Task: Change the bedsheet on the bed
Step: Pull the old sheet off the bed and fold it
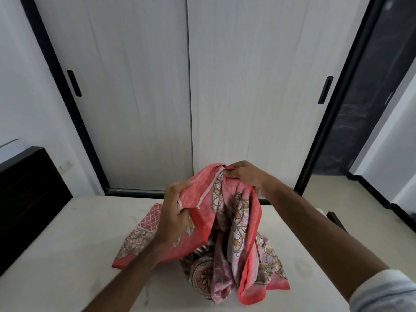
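Bedsheet (225, 221), coral pink with floral and lattice print, is what I see at the centre of my view, half lifted off a bare off-white mattress (67, 244). Its lower folds pool in a heap on the mattress, while the upper part hangs from both hands in a loose peak. My left hand (174, 210) reaches in from the lower left, its fingers and thumb curled round a plain pink edge of the cloth. My right hand (244, 174) sits higher and further back, pinching a bunched corner at the top of the peak, with a pale rolled sleeve (382, 291) showing at the lower right. A dark wooden headboard (27, 194) stands at the mattress's left end. Beyond the bed rises a white wardrobe (157, 86) with two sliding doors framed in black, each with a black recessed handle. Pale floor shows to the right.
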